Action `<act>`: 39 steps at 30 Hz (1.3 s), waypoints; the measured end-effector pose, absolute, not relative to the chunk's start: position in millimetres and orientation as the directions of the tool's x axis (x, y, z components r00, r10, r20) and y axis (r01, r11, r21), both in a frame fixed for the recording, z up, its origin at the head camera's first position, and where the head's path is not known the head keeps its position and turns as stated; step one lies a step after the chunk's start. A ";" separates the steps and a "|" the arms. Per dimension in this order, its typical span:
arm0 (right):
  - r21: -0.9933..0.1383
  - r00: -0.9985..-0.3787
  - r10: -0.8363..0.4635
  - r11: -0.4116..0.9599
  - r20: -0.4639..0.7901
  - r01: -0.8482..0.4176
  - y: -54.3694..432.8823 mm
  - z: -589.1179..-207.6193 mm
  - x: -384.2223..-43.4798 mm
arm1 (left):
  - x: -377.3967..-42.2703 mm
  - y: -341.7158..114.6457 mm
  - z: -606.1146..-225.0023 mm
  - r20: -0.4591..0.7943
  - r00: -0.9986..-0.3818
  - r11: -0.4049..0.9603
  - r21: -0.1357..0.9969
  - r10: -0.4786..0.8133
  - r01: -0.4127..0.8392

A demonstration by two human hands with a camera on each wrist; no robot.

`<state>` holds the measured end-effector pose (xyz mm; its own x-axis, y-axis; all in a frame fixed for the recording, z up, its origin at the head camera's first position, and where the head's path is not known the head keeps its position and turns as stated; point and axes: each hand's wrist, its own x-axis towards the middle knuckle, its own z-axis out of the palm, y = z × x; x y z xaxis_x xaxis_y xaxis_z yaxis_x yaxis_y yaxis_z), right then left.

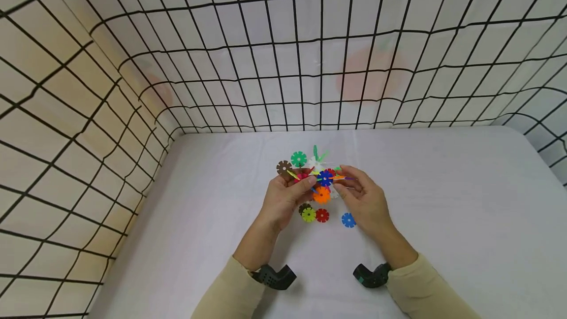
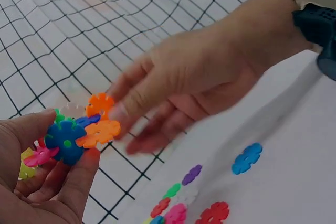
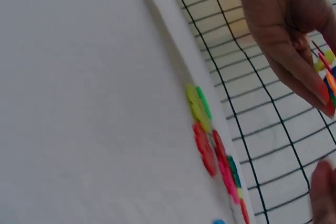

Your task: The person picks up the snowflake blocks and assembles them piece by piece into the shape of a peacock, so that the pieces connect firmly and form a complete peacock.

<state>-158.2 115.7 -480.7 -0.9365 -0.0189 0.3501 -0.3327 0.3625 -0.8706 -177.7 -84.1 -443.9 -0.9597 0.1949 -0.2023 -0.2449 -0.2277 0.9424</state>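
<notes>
In the head view, the left hand grips a cluster of interlocking flower-shaped plastic discs in several colours. A blue disc on it sits between left thumb and fingers, beside an orange disc and a pink disc. At the cluster's right side is the right hand, thumb and fingers apart around an edge-on orange disc. Blurred in the left wrist view, the right hand has its thumb tip at the orange discs; firm contact is unclear. The right wrist view cuts off most of the cluster.
Loose discs lie on the white table: a light-blue disc, a red disc, a yellow-green disc, a brown disc and a green disc. Black wire grid surrounds the back and sides.
</notes>
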 end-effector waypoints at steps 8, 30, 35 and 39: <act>-0.584 -0.940 -0.298 0.738 0.167 -0.338 82.0 -502.2 -149.4 | -179.0 -87.1 -443.1 -0.181 -0.961 -0.279 0.931 0.207 -0.236; -0.947 -0.948 0.054 0.082 0.315 -0.310 130.6 -475.3 -165.4 | -177.6 -89.3 -438.0 -0.196 -0.926 -0.172 0.950 0.322 -0.261; -0.921 -0.925 0.042 0.116 0.378 -0.371 128.3 -475.2 -163.8 | -176.7 -88.1 -437.8 -0.202 -0.927 -0.204 0.940 0.315 -0.274; -0.881 -0.892 0.035 0.174 0.451 -0.439 128.3 -476.2 -163.2 | -176.6 -87.0 -437.8 -0.205 -0.933 -0.212 0.938 0.296 -0.273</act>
<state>-163.2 128.3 -476.2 -0.8917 0.0353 0.4512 -0.4391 0.1742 -0.8814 -176.6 -87.0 -437.8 -0.9331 0.2958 -0.2047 -0.2729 -0.2116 0.9385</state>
